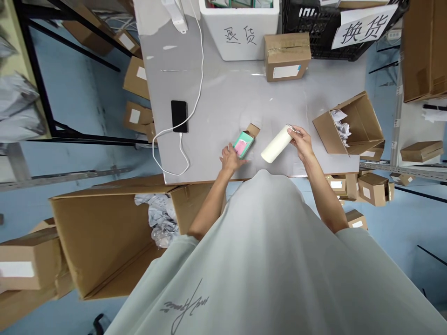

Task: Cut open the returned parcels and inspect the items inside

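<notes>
My right hand (301, 140) grips one end of a cream-white cylinder (275, 145), which looks like a tumbler. The cylinder is tilted, with its plain end toward me and its metallic-looking end at my fingers. To the left, my left hand (231, 158) holds a small green box (246, 142) with a pink patch, fingers along its left side and thumb near its lower edge. A brown cardboard flap (253, 130) stands open at the box's far end. Box and cylinder are a short gap apart, over the grey table (223, 102).
An open carton (363, 121) with crumpled paper sits at the table's right. Along the back stand a closed carton (287, 65), a white bin (240, 39) and a black crate (323, 35). A phone (179, 116) with a white cable lies left. A large open carton (104, 242) stands below left.
</notes>
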### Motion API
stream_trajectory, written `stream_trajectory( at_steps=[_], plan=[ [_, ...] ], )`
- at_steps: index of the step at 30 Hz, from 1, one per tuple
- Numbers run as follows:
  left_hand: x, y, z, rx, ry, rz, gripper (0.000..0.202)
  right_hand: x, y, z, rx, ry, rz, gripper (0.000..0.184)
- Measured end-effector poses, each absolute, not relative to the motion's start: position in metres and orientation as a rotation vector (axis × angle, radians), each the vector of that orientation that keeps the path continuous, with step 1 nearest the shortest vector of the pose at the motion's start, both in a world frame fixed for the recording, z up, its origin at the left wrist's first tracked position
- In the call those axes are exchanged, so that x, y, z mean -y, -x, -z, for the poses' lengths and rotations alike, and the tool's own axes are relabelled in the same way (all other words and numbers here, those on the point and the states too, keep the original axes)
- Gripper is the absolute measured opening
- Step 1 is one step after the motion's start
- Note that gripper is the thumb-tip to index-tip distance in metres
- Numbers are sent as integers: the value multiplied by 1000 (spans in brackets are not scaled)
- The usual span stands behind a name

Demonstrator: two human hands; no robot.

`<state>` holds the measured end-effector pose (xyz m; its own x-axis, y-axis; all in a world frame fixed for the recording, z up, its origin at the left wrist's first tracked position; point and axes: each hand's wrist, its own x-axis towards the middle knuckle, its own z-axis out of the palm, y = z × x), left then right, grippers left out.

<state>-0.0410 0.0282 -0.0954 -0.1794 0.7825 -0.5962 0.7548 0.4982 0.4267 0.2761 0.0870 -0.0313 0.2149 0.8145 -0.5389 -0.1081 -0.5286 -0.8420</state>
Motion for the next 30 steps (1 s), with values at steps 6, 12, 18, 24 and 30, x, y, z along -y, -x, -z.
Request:
stream_trajectory(
  at_steps=[6, 12, 18, 24, 30],
  plan=[
    [-5, 56, 109, -1924, -1089, -178, 72, -88, -281, 35, 653, 1634, -1349, 78],
    [1, 75, 86, -1805, -1381, -106, 79, -101, -284, 26, 746, 1556, -1318, 76],
    [0, 83, 61, -1713, -1585, -182, 85, -113, -284, 19, 834, 1543, -1325, 68],
    [-1, 85, 46, -1688, -1647, -216, 87, -113, -286, 16, 883, 1570, -1317, 70],
    [3, 83, 36, -1654, -1675, -264, 91, -113, -293, 24, 883, 1610, -1227, 73]
  ],
)
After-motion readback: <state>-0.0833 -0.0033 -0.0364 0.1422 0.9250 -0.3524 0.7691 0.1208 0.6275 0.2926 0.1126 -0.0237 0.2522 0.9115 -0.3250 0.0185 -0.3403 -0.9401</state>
